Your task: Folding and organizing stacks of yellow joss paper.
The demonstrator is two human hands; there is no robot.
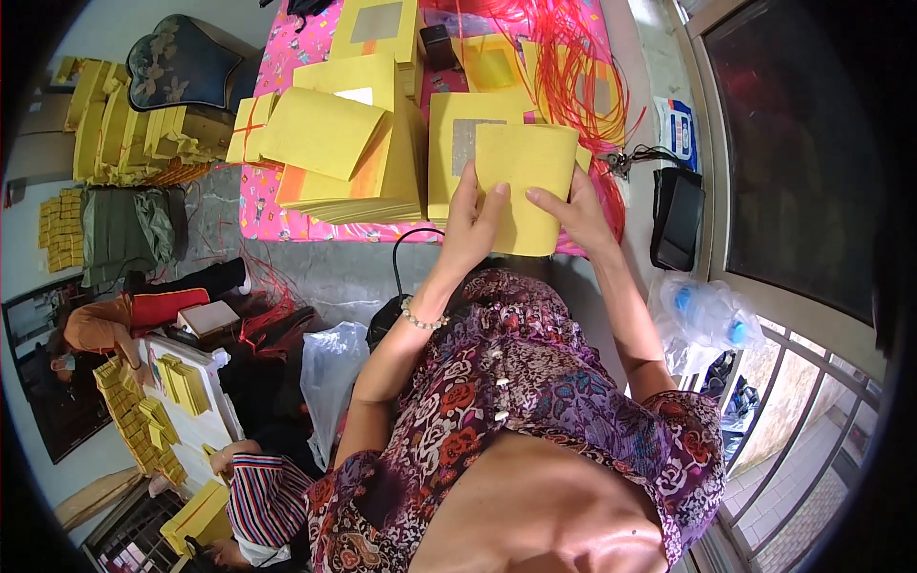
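The left hand (468, 220) and right hand (585, 216) grip the sides of a yellow paper (525, 162) at upper centre, right of a yellow paper stack (406, 167) on the pink-covered worktop (260, 202).

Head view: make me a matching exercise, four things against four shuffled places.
Things:
1. Curved yellow paper
2. Red strands
3. Beaded bracelet
4. Pink patterned tablecloth

Places:
A. Around the left wrist
B. Beneath the tall yellow stack
C. Held between the left hand and the right hand
D. In a loose tangle at the table's far right

Pairs: 1-C, 2-D, 3-A, 4-B.
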